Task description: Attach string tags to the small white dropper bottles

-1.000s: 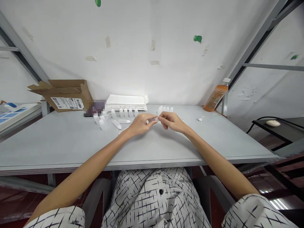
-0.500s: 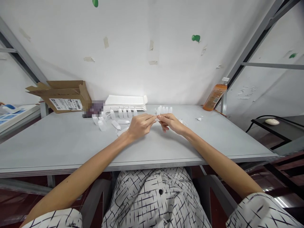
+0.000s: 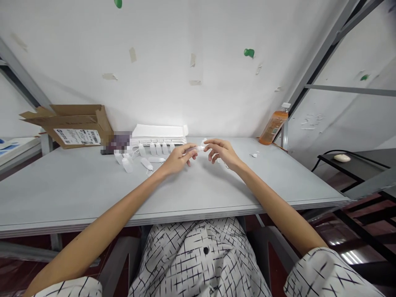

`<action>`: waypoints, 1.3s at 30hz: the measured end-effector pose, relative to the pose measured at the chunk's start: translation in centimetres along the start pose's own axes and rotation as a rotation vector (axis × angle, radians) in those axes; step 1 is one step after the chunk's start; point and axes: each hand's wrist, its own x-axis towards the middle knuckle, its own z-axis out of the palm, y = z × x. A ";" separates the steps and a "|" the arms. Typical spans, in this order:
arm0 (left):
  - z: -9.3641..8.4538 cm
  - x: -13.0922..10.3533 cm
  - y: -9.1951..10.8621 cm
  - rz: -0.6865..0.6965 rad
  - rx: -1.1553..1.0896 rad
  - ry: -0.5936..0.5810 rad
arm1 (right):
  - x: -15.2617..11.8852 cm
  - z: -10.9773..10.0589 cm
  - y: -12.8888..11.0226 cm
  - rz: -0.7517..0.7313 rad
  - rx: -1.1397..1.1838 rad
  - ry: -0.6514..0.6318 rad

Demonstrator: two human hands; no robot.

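Over the middle of the grey table (image 3: pixel 198 189), my left hand (image 3: pixel 179 159) is closed round a small white bottle (image 3: pixel 200 148), whose tip points right. My right hand (image 3: pixel 223 152) is beside that tip with its fingers apart and curved; whether a fingertip touches the bottle cannot be made out. To the left, several small white bottles (image 3: pixel 159 148) stand in a row, and others (image 3: pixel 126 164) stand or lie nearer. Small white pieces are partly hidden behind my right hand.
A cardboard box (image 3: pixel 77 136) and a dark, blurred-out object (image 3: pixel 116 143) stand at the back left. White sheets (image 3: pixel 159 134) lie by the wall. An orange bottle (image 3: pixel 274 126) leans at the back right, with a small white piece (image 3: pixel 253 155) nearer.
My hands have moved a little apart, and my right fingers have opened from their pinch. The small bottle between them now shows more. The whole view has shifted slightly.
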 end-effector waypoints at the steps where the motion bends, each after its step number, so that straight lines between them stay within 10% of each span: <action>1: 0.0 0.0 0.2 -0.015 -0.063 -0.006 | 0.0 0.0 0.0 0.001 -0.004 -0.003; 10: -0.1 -0.1 1.1 -0.133 -0.232 0.090 | -0.2 0.2 0.5 -0.105 -0.048 -0.143; 39: -0.6 -0.1 1.6 -0.300 -0.369 -0.023 | -0.6 0.4 -0.4 -0.180 0.021 -0.049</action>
